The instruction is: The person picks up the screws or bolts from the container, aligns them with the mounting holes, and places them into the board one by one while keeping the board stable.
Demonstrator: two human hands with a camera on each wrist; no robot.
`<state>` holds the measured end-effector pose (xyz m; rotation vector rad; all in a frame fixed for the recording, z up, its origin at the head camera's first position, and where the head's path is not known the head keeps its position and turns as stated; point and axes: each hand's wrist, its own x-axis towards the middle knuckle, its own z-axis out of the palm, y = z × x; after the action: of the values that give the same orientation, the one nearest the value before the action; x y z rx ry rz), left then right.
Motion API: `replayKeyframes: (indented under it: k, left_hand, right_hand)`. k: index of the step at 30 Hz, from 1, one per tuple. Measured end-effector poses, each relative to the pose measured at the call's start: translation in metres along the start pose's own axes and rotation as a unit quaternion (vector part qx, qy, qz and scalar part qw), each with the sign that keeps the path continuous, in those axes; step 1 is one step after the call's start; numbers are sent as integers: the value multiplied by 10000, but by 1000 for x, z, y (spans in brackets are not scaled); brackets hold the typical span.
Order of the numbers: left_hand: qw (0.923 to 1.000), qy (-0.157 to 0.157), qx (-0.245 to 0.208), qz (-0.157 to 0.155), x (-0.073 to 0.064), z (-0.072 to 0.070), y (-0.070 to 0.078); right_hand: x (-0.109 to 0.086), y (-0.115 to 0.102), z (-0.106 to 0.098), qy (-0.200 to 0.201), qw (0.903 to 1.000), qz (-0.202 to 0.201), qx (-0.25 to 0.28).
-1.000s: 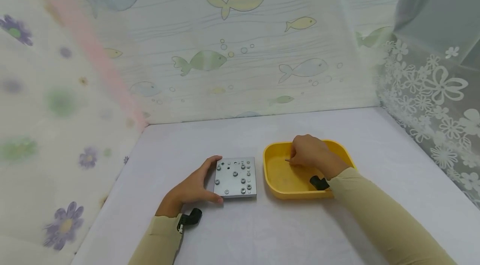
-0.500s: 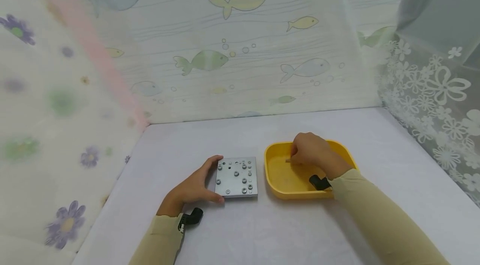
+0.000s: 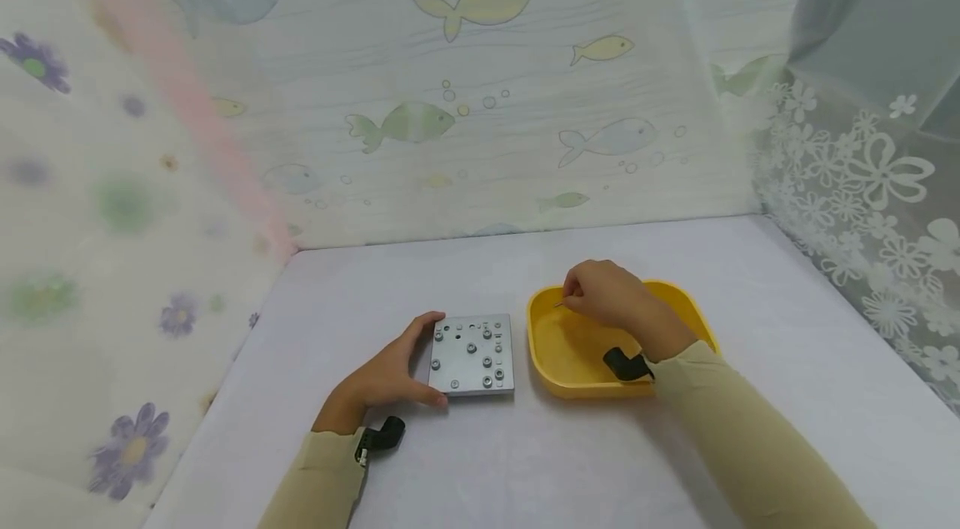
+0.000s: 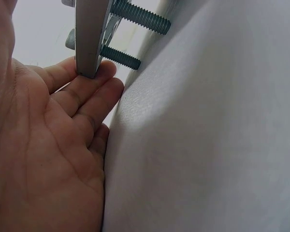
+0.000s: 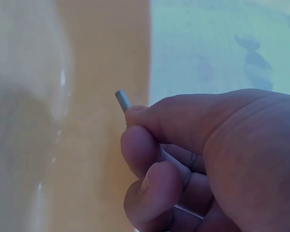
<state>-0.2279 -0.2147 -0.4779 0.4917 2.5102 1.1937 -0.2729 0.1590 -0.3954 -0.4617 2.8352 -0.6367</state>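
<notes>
A square metal plate [image 3: 452, 352] with several socket-head screws set in it lies left of centre in the head view. My left hand [image 3: 386, 371] grips its left side, the thumb at the near corner and fingers at the far one. The left wrist view shows threaded shanks [image 4: 141, 17] poking out below the plate. Over the yellow tray [image 3: 592, 390], my right hand [image 3: 611, 296] pinches a small screw [image 5: 122, 100] between thumb and index finger. Its threaded end sticks out; the fingers hide its head.
The plate and tray stand on a white-covered table [image 3: 570, 462], with a narrow gap between them. Fish-patterned cloth [image 3: 480, 179] hangs behind, a flowered cloth [image 3: 97, 262] at left and a lace-patterned sheet [image 3: 870, 204] at right.
My right hand has risen a little and shifted left within the tray, bringing the screw up toward its far left rim. My left hand and the plate have stayed put.
</notes>
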Motion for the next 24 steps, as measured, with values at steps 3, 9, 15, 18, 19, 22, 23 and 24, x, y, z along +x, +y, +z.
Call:
replayKeyframes:
  k: [3, 9, 15, 18, 19, 22, 23, 24]
  left_hand:
    - [10000, 4, -22, -2, 0, 1, 0]
    - [10000, 23, 56, 28, 1, 1, -1]
    - [9999, 41, 120, 101, 0, 1, -1]
    - [9999, 34, 129, 106, 0, 1, -2]
    - [9999, 35, 125, 105, 0, 1, -2]
    - [9999, 39, 118, 90, -1, 1, -2]
    - [9999, 38, 120, 91, -1, 1, -2]
    - [9999, 32, 111, 94, -1, 1, -2]
  right_hand:
    - [-2, -5, 0, 65, 9999, -84, 71]
    - [-5, -14, -2, 201, 9991, -192, 311]
    - [-7, -29, -4, 398, 9978, -275, 462]
    - [-8, -40, -5, 504, 9959, -381, 644]
    - [-8, -44, -5, 556, 9950, -412, 721]
    - [-8, -56, -8, 775, 9909, -509, 980]
    - [-8, -60, -8, 850, 9891, -556, 1069]
    - [-8, -64, -9, 933, 9873, -589, 1141]
